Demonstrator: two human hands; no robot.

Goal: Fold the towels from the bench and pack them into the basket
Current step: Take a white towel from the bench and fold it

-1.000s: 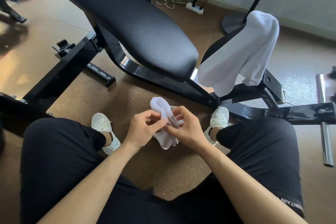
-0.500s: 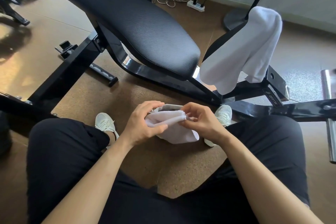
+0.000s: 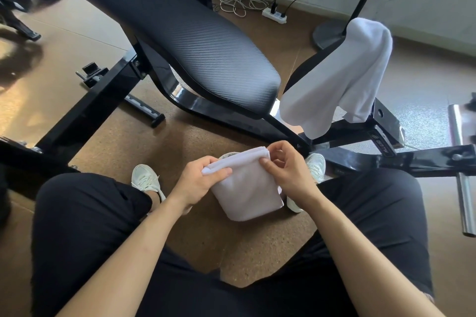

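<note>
A small white towel (image 3: pixel 247 189) hangs folded between my knees, its doubled top edge held level. My left hand (image 3: pixel 199 180) grips the towel's left top corner, thumb in front. My right hand (image 3: pixel 286 167) pinches the right top corner between thumb and fingers. A second white towel (image 3: pixel 342 77) is draped over the seat end of the black bench (image 3: pixel 180 33), hanging down on both sides. No basket is in view.
The bench's black frame (image 3: pixel 85 116) runs across the brown floor in front of my white shoes (image 3: pixel 145 179). A chrome bar (image 3: pixel 461 167) sticks out at right. A power strip (image 3: pixel 274 15) with cables and a round stand base (image 3: pixel 327 35) sit by the wall.
The towel went from a bunched roll pinched between both hands to a flat folded panel. My hands moved apart to its top corners and it now hangs wider.
</note>
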